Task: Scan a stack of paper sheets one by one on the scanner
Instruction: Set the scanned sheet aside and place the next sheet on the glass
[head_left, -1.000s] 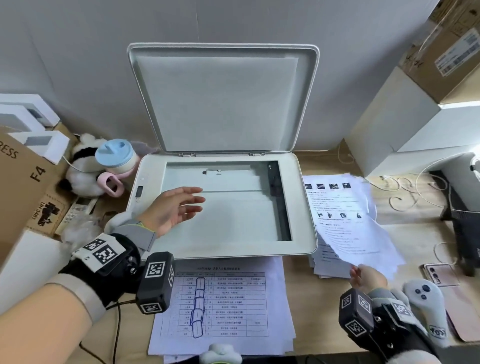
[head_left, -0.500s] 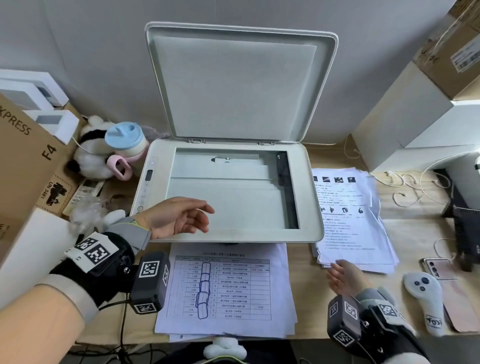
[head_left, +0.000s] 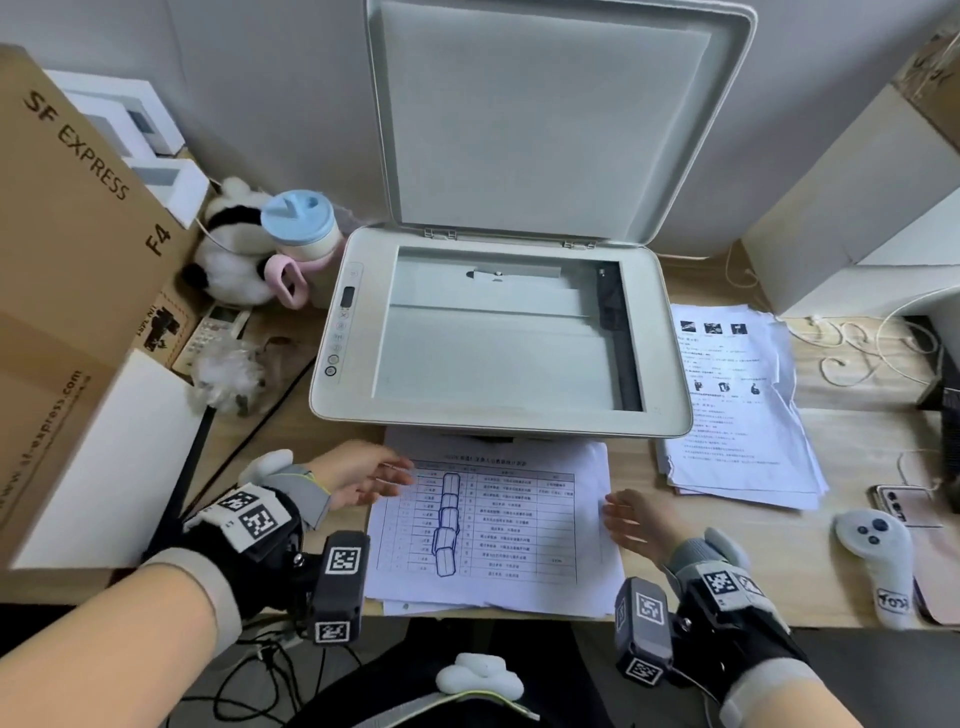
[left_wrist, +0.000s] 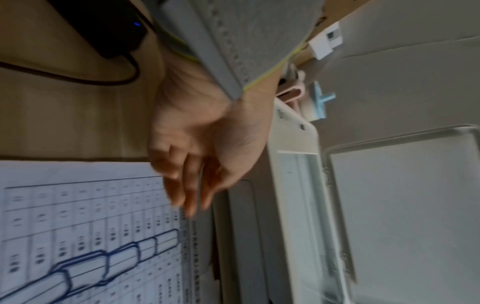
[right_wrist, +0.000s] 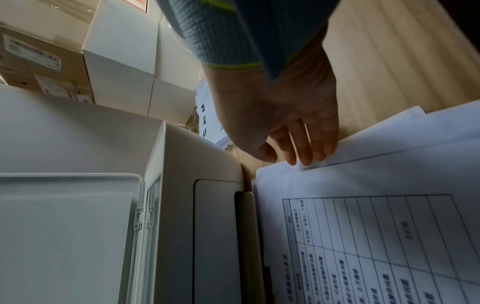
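The white flatbed scanner (head_left: 670, 364) stands at the back of the desk with its lid (head_left: 550, 119) raised and nothing on its glass (head_left: 493, 353). In front of it lies a stack of sheets (head_left: 519, 525); the top one shows a printed table and blue pen outlines. My left hand (head_left: 395, 475) hovers at this stack's left edge, fingers loosely extended (left_wrist: 187, 201), holding nothing. My right hand (head_left: 613, 512) is at the right edge, and its straight fingertips (right_wrist: 306, 158) touch the top sheet's (right_wrist: 363, 205) border. A second pile of printed sheets (head_left: 743, 415) lies to the scanner's right.
A large cardboard box (head_left: 67, 249) and a white box (head_left: 114, 457) fill the left side. A plush toy (head_left: 234, 249) and a blue-lidded cup (head_left: 301, 223) sit beside the scanner. At right lie a white controller (head_left: 878, 561), a phone (head_left: 898, 504), cables (head_left: 852, 353) and white boxes (head_left: 852, 208).
My left hand came off the scanner glass, down to the front stack's left edge. My right hand let its sheet go onto the right pile and moved left to the front stack.
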